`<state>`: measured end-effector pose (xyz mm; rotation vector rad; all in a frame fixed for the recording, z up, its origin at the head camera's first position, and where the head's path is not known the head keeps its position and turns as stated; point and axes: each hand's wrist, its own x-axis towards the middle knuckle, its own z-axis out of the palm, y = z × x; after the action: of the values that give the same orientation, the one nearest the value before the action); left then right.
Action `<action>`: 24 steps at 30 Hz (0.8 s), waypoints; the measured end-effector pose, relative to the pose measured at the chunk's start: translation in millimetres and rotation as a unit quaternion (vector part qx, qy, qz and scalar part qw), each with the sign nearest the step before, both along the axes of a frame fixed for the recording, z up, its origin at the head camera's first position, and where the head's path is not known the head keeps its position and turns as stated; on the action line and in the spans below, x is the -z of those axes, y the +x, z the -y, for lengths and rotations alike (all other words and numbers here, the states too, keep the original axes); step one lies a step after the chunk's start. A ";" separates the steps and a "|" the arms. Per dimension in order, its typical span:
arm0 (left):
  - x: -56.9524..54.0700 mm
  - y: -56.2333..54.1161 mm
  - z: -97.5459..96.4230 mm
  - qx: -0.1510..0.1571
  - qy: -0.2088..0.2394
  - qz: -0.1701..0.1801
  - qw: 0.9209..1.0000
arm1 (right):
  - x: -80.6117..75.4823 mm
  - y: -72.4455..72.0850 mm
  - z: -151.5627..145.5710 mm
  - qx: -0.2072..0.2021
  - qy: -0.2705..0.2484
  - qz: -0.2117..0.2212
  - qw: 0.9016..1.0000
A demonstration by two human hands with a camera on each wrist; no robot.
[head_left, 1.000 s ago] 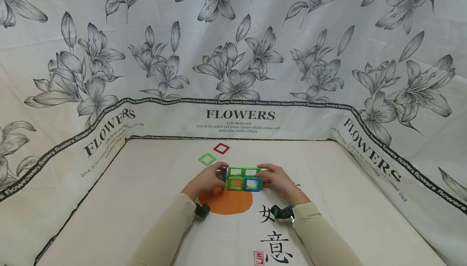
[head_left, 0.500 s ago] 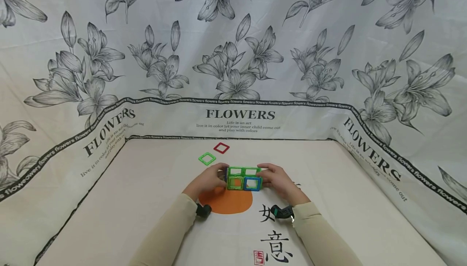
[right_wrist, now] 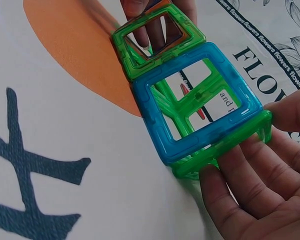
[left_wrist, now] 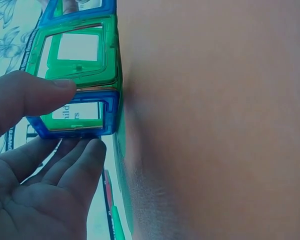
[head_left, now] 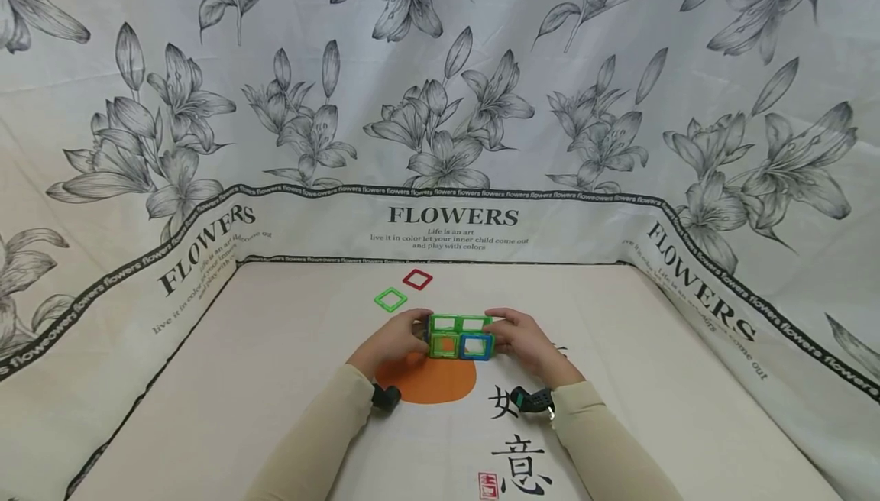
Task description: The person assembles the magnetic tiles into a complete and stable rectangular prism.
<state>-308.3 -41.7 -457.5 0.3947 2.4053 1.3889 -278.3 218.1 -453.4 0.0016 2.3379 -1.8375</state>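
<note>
Two grips: left hand [head_left: 393, 339], right hand [head_left: 525, 339] pinching opposite ends.
Block [head_left: 458, 333]: between them, over the surface [head_left: 206, 379]; contact unclear.
Handling: likely light, stiff, slick; joints may part.
Hold: outer frames [right_wrist: 174, 68].

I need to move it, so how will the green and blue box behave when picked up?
Probably light: the box is made of open frames. They look straight and stiff, but it might come apart at the seams between them.
</note>
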 end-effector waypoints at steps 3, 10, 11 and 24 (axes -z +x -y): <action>0.2 -0.7 -0.5 0.000 -0.005 -0.002 1.000 | 1.1 -1.8 -1.0 -0.004 0.002 -0.005 1.000; 0.3 -0.8 -0.5 -0.002 -0.017 0.002 1.000 | 1.0 -0.4 -2.3 -0.020 -0.009 -0.004 1.000; 0.4 -0.8 -0.4 -0.003 -0.018 0.005 1.000 | 1.0 0.3 -2.4 -0.024 -0.010 -0.003 1.000; 5.9 -3.7 4.9 0.012 -0.030 -0.032 0.999 | 1.2 2.6 -1.8 -0.029 -0.022 -0.011 0.999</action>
<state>-312.0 -46.5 -463.3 0.4576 2.4787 1.3091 -275.7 219.9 -454.7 -0.0918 2.2867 -1.8712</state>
